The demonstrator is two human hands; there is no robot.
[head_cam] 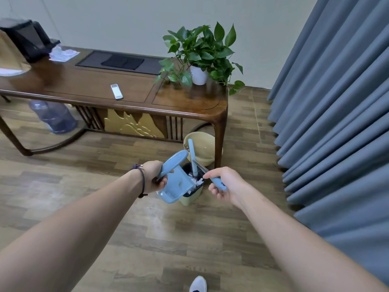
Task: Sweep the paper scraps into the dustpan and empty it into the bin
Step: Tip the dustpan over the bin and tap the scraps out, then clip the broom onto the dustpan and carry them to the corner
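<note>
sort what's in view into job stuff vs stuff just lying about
Job: blue dustpan in left hand, brush in right hand, paper scraps, green bin.

Lying about: remote, potted plant, water jug, basin.

Single head-worn wide-angle view: looks forward and down from standing height; floor (105,165) fills lower frame, table (84,85) upper left, curtain (336,102) right edge.

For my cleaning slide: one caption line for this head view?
Left hand tips the blue dustpan over the bin, right hand holding the brush.
</note>
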